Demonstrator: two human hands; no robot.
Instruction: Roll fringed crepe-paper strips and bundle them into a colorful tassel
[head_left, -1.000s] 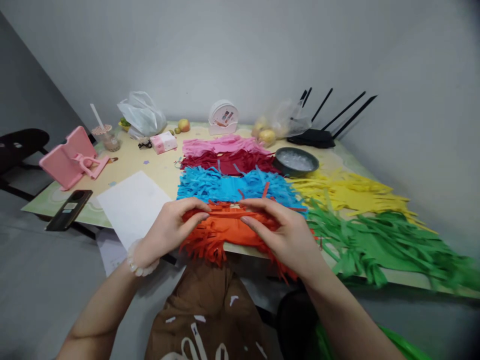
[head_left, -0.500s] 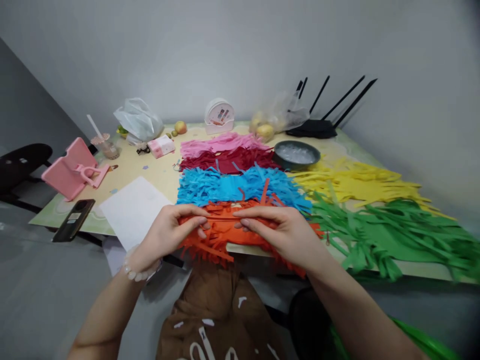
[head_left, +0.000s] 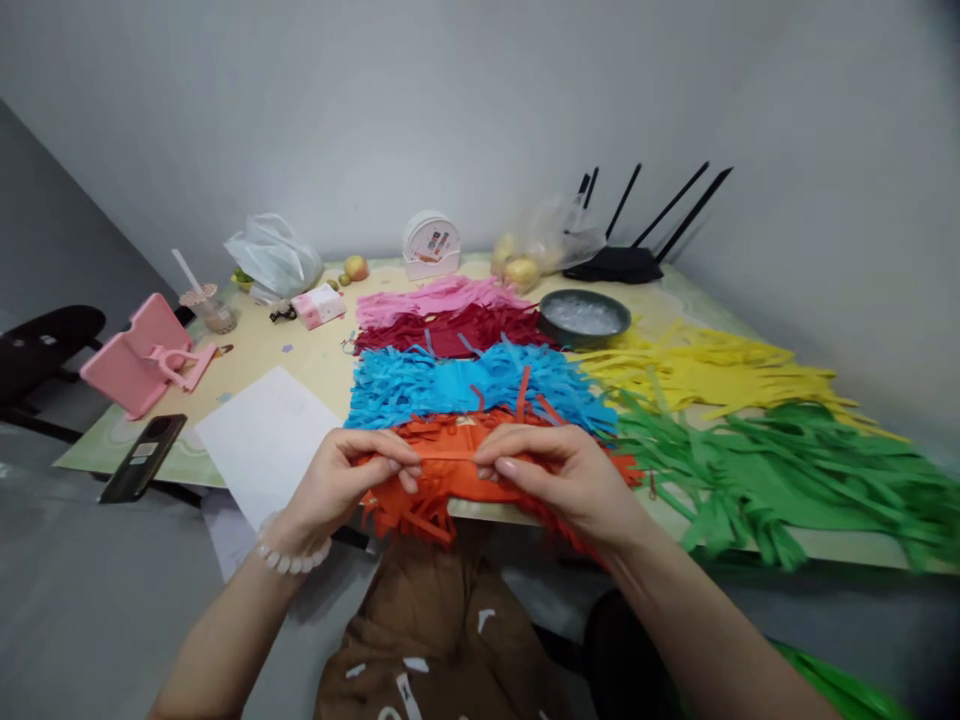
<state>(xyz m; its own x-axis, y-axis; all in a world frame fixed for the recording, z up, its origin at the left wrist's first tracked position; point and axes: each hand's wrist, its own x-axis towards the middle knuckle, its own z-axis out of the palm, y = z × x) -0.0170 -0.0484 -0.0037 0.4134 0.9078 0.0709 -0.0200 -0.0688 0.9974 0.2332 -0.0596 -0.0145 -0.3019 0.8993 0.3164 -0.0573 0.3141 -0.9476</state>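
Note:
An orange fringed paper sheet [head_left: 450,478] lies at the table's near edge, its cut strips hanging over the side. My left hand [head_left: 352,485] and my right hand [head_left: 559,475] both pinch one thin orange strip [head_left: 448,456] stretched level between them, just above that sheet. Behind it lie a blue fringed sheet [head_left: 465,385], a dark red one [head_left: 450,330] and a pink one [head_left: 431,297]. A bead bracelet sits on my left wrist.
Green fringed paper [head_left: 780,475] and yellow fringed paper [head_left: 712,365] spread to the right. A dark bowl [head_left: 583,318], a router [head_left: 622,265], plastic bags, a white sheet [head_left: 262,440], a phone [head_left: 142,457], a pink stand [head_left: 146,352] and a cup with a straw [head_left: 206,305] stand about.
My hands have drawn closer together along the orange strip and shifted slightly toward me. The camera has tipped a little, so the table sits lower in view.

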